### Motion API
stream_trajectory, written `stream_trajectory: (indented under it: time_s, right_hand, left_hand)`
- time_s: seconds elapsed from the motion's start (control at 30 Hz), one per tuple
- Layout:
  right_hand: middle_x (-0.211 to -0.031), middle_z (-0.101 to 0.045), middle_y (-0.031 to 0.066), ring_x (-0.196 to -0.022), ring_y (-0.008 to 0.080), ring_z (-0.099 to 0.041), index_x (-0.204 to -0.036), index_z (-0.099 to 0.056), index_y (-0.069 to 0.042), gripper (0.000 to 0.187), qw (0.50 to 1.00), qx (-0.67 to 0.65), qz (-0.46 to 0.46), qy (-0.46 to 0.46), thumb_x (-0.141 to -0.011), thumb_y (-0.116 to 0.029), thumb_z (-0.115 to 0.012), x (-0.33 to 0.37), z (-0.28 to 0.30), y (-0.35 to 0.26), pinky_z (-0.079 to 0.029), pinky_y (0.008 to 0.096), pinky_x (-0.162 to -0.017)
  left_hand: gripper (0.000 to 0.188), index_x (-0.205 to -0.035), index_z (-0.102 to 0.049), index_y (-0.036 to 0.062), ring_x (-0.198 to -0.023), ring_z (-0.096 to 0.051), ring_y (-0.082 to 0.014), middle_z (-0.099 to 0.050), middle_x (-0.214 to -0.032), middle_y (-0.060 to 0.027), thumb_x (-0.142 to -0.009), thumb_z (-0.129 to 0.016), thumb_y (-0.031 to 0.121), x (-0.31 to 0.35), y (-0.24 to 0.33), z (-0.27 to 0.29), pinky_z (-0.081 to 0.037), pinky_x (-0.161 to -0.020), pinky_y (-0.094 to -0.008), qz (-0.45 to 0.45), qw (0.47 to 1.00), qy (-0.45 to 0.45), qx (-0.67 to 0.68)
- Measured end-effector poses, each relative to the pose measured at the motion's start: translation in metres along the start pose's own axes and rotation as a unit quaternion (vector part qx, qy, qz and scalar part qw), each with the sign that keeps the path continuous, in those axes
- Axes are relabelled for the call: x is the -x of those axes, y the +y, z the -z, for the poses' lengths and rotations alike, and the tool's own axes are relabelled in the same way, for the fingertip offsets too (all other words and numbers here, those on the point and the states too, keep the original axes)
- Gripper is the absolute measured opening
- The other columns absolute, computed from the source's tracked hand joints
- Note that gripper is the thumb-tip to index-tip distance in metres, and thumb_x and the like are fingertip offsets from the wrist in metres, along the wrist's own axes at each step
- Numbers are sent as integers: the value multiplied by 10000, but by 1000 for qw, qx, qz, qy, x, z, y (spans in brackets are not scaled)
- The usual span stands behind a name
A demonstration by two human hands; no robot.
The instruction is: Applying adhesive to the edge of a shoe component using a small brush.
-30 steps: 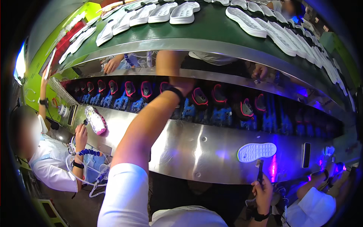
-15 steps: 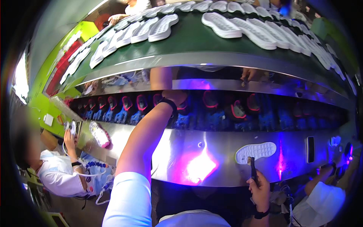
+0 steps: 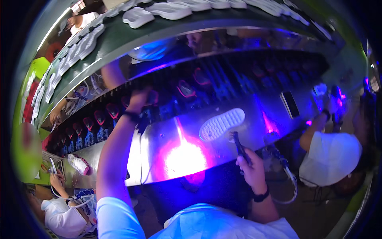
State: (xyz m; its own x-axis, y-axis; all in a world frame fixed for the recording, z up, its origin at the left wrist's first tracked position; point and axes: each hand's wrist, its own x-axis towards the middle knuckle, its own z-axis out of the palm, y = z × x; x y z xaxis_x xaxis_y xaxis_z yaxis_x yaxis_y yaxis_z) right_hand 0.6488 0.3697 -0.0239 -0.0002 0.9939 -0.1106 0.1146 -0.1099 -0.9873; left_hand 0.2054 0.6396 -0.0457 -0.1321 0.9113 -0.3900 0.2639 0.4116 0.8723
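Observation:
My left hand (image 3: 139,100) reaches far forward into the dark lower level of the line, where shoes with pink openings (image 3: 185,88) stand in a row; it seems closed on one, but the grip is hidden in shadow. My right hand (image 3: 251,166) is shut on a thin dark brush-like tool (image 3: 238,144) held upright near the front edge of the shiny metal bench (image 3: 159,139). A white shoe sole (image 3: 221,123) lies tread-up on the bench just left of the tool's tip. A strong pink-violet glare (image 3: 184,158) lights the bench in front of me.
Several white soles (image 3: 137,16) ride on the green upper belt (image 3: 119,38). A person in white (image 3: 332,153) works at my right, another (image 3: 59,211) at my lower left beside a sole (image 3: 78,164). A dark flat device (image 3: 290,104) lies on the bench.
The view has tilted and swung left, so the line now slants. My left hand stays deep among the shoes; my right hand with the tool stays beside the white sole.

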Motion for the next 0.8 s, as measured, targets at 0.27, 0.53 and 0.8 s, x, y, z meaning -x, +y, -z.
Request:
stream_trajectory:
  time_s: [0.27,0.53,0.8]
  right_hand:
    - [-1071,-740,84,-896,128,-685,-1352,-646,-4,397,994,1,42,-100,-965,-72,-699,52,-39,2,-550,293,-815]
    - [-1131,-751,181,-1017,282,-742,-1288,-686,-3,374,939,221,204,-169,-926,-88,-734,106,-142,-5,-560,373,-880]
    - [-1131,-751,173,-1019,281,-730,-1305,-684,-28,364,937,211,124,-249,-957,-129,-719,121,-232,33,-545,376,-910]
  left_hand:
    - [518,-1277,-601,-1,-907,-730,-194,-721,-1009,-48,-866,-813,232,270,-78,5,-600,-834,-355,-141,986,30,84]
    - [823,-1373,-521,11,-1301,-573,-389,-587,-1364,-207,-701,-907,285,435,-171,-4,-438,-1109,-513,-379,883,164,-221]
    - [669,-1398,-532,-50,-1432,-467,-401,-523,-1489,-234,-833,-739,245,477,-249,15,-268,-1210,-621,-392,859,134,-301]
